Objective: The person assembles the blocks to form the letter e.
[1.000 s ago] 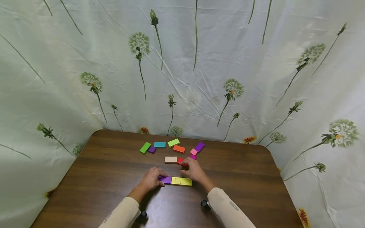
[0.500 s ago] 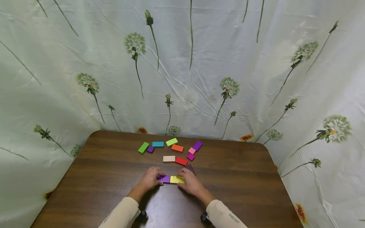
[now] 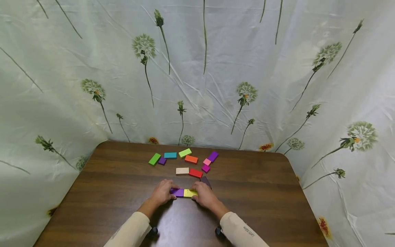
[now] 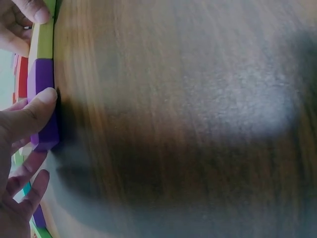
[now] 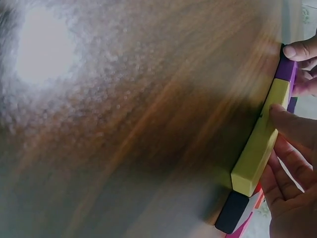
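A purple block (image 3: 178, 192) and a yellow block (image 3: 189, 193) lie end to end on the table. My left hand (image 3: 161, 193) grips the purple block between thumb and fingers; in the left wrist view the thumb presses the near side of the purple block (image 4: 43, 74). On the yellow block my right hand (image 3: 206, 196) has its thumb at the near side and fingers at the far side, as the right wrist view shows along the yellow block (image 5: 255, 153). The two blocks touch. A dark block (image 3: 205, 181) lies just behind my right hand.
Behind the hands lie a beige block (image 3: 182, 171), a red block (image 3: 195, 173), an orange block (image 3: 191, 159), a teal block (image 3: 170, 155), a green block (image 3: 154, 159) and several others. A flowered curtain (image 3: 197, 68) hangs behind the wooden table (image 3: 253, 192).
My right hand has come down from beside the red block to the yellow block and taken hold of it. The dark block now shows behind it. My left hand stays on the purple block.
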### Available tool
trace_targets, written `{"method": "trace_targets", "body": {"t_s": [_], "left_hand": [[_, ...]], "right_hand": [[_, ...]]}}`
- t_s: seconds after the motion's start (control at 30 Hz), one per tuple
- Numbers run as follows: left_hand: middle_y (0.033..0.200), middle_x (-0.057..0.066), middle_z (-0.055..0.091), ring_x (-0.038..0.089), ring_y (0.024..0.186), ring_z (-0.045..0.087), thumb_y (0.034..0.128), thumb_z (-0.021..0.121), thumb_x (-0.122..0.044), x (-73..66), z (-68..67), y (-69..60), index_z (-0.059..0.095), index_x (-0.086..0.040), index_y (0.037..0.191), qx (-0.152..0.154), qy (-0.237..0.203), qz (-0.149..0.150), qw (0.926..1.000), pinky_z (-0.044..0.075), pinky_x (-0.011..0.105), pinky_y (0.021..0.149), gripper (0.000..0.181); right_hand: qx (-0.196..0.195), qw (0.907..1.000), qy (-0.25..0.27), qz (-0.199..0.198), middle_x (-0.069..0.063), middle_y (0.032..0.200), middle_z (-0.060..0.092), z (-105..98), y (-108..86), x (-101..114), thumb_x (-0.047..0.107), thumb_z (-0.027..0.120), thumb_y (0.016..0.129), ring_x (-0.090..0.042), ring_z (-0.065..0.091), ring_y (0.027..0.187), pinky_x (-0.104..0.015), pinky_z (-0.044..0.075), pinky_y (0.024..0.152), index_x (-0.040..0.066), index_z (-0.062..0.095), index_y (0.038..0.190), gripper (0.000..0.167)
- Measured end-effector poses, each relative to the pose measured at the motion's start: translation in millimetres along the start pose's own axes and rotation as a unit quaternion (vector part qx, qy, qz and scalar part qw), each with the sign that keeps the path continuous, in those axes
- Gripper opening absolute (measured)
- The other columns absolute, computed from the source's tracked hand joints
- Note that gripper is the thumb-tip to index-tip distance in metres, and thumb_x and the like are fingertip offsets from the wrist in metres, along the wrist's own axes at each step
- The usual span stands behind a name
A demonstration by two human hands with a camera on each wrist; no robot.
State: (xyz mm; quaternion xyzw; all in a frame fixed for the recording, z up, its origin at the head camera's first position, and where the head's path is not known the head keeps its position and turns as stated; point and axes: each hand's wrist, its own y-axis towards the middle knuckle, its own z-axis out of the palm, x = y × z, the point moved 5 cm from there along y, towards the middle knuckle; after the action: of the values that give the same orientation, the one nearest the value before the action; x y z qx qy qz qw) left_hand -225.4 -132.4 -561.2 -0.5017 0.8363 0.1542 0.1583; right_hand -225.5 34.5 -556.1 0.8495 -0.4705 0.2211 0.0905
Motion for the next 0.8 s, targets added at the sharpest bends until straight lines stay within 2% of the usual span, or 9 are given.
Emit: {"method": "trace_targets", "body": {"t_s": [0.2,0.43,0.63,0.73,0.8], "left_hand": [[0.081,0.000,0.061,0.021,0.079,0.056,0.0687,0.084,-0.013,-3.4,0.1,0.0,0.076,-0.010,0.097,0.003,0.025,0.013,0.9996,0.045,0.035,0.071,0.030],[0.091,0.006,0.066,0.028,0.089,0.062,0.0701,0.083,-0.012,-5.6,-1.1,-1.7,0.073,-0.007,0.097,-0.010,0.034,0.026,0.9990,0.047,0.047,0.084,0.029],[0.096,0.007,0.069,0.028,0.091,0.063,0.0687,0.083,-0.014,-5.5,-1.9,-3.1,0.071,-0.008,0.099,-0.029,0.042,0.031,0.9982,0.047,0.046,0.083,0.033],[0.097,0.006,0.069,0.027,0.091,0.062,0.0688,0.085,-0.020,-4.5,-2.5,-3.8,0.071,-0.008,0.100,-0.032,0.039,0.033,0.9982,0.047,0.046,0.082,0.037],[0.099,0.008,0.068,0.028,0.092,0.060,0.0694,0.085,-0.027,-1.4,-4.8,-4.3,0.070,-0.007,0.104,-0.035,0.026,0.021,0.9988,0.046,0.047,0.081,0.043]], "right_hand": [[-0.013,0.9999,-0.004,-0.001,-0.003,0.102,0.066,-1.5,0.2,0.4,0.012,0.077,0.081,-0.022,0.061,0.100,-0.037,0.048,0.089,0.006,0.073,0.102,0.022],[-0.027,0.9996,-0.007,0.004,-0.003,0.099,0.067,-3.1,1.6,2.4,0.011,0.078,0.079,-0.021,0.063,0.096,-0.034,0.050,0.085,0.005,0.074,0.100,0.022],[-0.036,0.9992,0.002,0.017,-0.002,0.096,0.067,-1.8,4.5,1.6,0.009,0.079,0.077,-0.020,0.064,0.092,-0.033,0.051,0.080,0.005,0.075,0.098,0.022],[-0.032,0.9991,0.008,0.027,-0.003,0.095,0.067,-1.7,4.4,1.8,0.009,0.079,0.077,-0.020,0.064,0.092,-0.033,0.051,0.080,0.005,0.075,0.098,0.021],[-0.028,0.9991,0.009,0.031,-0.003,0.095,0.067,-0.7,3.9,2.1,0.009,0.080,0.077,-0.020,0.064,0.092,-0.033,0.051,0.079,0.005,0.075,0.098,0.022]]}}
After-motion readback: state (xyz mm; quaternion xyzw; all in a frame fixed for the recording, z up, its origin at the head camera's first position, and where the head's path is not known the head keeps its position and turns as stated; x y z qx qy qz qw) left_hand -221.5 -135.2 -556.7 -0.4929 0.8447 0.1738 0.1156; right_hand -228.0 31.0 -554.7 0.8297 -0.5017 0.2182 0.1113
